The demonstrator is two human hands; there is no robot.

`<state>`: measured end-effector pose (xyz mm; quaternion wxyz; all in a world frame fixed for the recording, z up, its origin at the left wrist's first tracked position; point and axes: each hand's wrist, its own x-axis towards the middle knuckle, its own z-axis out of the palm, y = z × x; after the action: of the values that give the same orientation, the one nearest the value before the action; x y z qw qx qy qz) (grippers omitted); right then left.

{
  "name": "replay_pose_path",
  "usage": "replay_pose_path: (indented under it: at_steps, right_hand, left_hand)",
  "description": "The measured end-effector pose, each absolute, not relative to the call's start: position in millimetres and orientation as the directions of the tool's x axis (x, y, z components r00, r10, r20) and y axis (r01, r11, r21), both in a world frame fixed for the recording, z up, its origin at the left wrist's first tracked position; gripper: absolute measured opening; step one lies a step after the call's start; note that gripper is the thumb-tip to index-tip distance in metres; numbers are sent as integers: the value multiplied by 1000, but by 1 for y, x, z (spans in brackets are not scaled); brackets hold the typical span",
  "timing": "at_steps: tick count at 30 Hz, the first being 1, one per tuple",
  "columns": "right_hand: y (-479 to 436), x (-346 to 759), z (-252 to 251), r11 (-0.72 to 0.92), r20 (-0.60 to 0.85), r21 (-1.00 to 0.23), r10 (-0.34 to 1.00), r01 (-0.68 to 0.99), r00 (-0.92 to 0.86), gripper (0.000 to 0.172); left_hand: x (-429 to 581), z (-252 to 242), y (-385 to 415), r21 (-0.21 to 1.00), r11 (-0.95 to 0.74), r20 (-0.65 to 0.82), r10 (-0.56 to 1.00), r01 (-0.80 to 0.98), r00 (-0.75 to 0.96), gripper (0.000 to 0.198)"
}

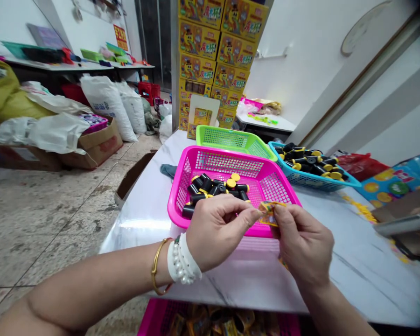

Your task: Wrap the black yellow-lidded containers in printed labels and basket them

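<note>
My left hand [219, 228] is closed in a pinch at the left edge of a small yellow printed wrapper [269, 213]. Thumb and fingers of my right hand [303, 240] grip the same wrapper from the right. Both hands are over the front rim of a pink basket [182, 186]. Inside that basket lie several black cylinders with yellow caps [206, 183], partly hidden by my left hand. Below the table edge, a second pink basket [154, 317] holds many yellow printed wrappers [227, 324].
Behind the pink basket sits a green basket [231, 137]. A blue basket [301, 179] full of black cylinders stands at the right on the white table [143, 233]. Yellow boxes [213, 60] are stacked behind. Yellow pieces [362, 210] lie at the far right.
</note>
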<state>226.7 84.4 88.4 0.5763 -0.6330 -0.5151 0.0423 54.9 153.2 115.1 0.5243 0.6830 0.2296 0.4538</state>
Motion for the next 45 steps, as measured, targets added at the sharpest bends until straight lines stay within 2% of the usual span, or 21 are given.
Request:
replay_pose_path:
  at_steps: [5, 10, 14, 19, 22, 25, 27, 29, 30, 32, 33, 34, 36, 38, 42, 45]
  right_hand:
    - [83, 224, 87, 229, 589, -725, 694, 649, 413, 33]
    - [79, 223, 79, 289, 652, -660, 679, 693, 338, 26]
    - [77, 226, 76, 292, 675, -662, 633, 690, 379, 23]
    - [77, 228, 73, 304, 679, -644, 650, 702, 342, 21]
    - [77, 224, 72, 324, 674, -612, 691, 721, 261, 20]
    - [80, 224, 80, 372, 636, -609, 757, 700, 151, 22]
    - [91, 234, 91, 393, 568, -645, 820, 656, 68, 30]
    - [113, 254, 103, 344, 461, -680, 887, 648, 12, 39]
    - [128, 266, 108, 291, 416, -669, 909, 684, 19, 38]
    - [161, 291, 112, 162, 334, -537, 942, 828, 32, 18]
    - [177, 302, 110, 90, 251, -438, 968, 894, 25, 18]
    - [192, 311, 107, 69, 201, -403, 980, 913, 14, 22]
    - [215, 320, 97, 68, 120, -368, 992, 927, -25, 31]
    - [227, 321, 87, 89, 64, -362, 995, 928, -70, 27]
    - [226, 318, 84, 102, 63, -370, 994, 923, -84, 11]
    - [207, 322, 98, 83, 134, -412, 991, 907, -29, 14]
  left_hand:
    - [58, 110, 154, 917, -383, 391, 803, -113, 450, 17]
    - [62, 106, 156, 952, -276, 303, 812, -129, 499, 16]
    - [62, 106, 158, 966, -194, 253, 841, -171, 478, 18]
    - [61, 107, 156, 937, -332, 343, 797, -113, 497, 15]
    - [62, 105, 156, 938, -334, 334, 790, -95, 515, 15]
    - [63, 105, 161, 987, -138, 162, 815, -84, 556, 17]
    - [62, 108, 167, 995, 30, 31, 815, -94, 579, 16]
    - [60, 112, 175, 986, 110, -17, 819, -128, 574, 14]
    - [59, 114, 179, 982, 124, -21, 824, -144, 566, 12]
    - [57, 116, 186, 976, 155, -40, 822, -154, 568, 10]
    - [56, 117, 189, 972, 179, -59, 814, -153, 578, 10]
    - [56, 116, 191, 966, 210, -81, 803, -153, 591, 9]
    - [56, 114, 196, 944, 289, -133, 774, -159, 618, 9]
    - [56, 112, 200, 911, 375, -186, 745, -171, 641, 12]
    - [59, 110, 205, 859, 459, -224, 733, -224, 642, 11]
    - [60, 111, 206, 839, 483, -239, 740, -250, 628, 9]
